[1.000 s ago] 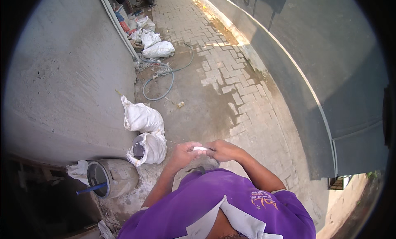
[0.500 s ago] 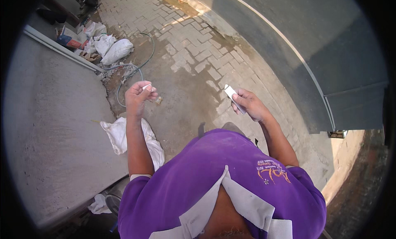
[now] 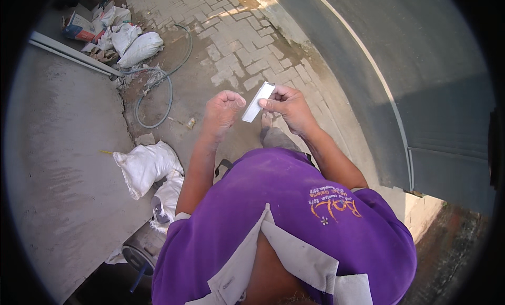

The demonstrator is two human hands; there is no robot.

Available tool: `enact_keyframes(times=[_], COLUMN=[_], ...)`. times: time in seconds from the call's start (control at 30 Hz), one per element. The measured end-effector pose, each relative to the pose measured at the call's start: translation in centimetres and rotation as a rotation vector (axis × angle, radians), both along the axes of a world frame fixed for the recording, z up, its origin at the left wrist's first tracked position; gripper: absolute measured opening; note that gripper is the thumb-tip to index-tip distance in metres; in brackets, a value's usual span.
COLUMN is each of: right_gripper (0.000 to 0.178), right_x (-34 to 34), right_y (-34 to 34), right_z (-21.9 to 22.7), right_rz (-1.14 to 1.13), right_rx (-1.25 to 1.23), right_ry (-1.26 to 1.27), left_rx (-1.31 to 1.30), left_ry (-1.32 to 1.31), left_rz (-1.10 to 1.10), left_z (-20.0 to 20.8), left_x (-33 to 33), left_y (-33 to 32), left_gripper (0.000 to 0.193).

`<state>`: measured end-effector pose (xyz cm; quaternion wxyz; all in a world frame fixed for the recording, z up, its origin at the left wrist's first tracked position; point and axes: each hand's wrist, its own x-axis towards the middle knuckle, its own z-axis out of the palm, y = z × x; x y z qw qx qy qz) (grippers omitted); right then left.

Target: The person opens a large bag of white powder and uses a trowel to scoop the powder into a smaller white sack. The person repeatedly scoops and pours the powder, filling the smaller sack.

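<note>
Left grip (image 3: 223, 114) nearer the right, its hold unclear, right grip (image 3: 292, 110) pinching white packet (image 3: 256, 104), paving (image 3: 231, 42), sacks (image 3: 147, 167) by grey wall (image 3: 73, 142)

We stand over a grey ground of smooth, dusty concrete (image 3: 202, 86) that gives way to pale, interlocking paving blocks (image 3: 227, 48). On the concrete we see a thin grey-blue flexible hose (image 3: 170, 97) lying in loose loops, and near it a small yellowish crumpled scrap (image 3: 190, 123). Beyond the hose, a plump white woven sack (image 3: 141, 50) lies on its side; nearer us rests another bulging white woven sack (image 3: 147, 165).
</note>
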<state>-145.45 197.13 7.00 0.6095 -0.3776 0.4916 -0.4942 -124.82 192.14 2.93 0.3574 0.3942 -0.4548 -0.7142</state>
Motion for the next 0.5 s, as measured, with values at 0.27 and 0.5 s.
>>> enact_keyframes(times=[0.27,0.5], right_gripper=[0.028,0.023], right_x=[-4.8,-7.7], right_y=[-15.1,-29.1], right_z=[-0.2,1.1], right_rz=[0.171,0.422], right_rx=[0.001,0.01], right_ry=[-0.012,-0.045], left_rx=[-0.609,-0.32], left_ry=[-0.645,-0.599], left_rz=[0.023,0.127], left_z=[4.0,5.4], left_x=[-4.8,-5.8], left_y=[-11.6,-20.8], left_gripper=[0.024,0.021])
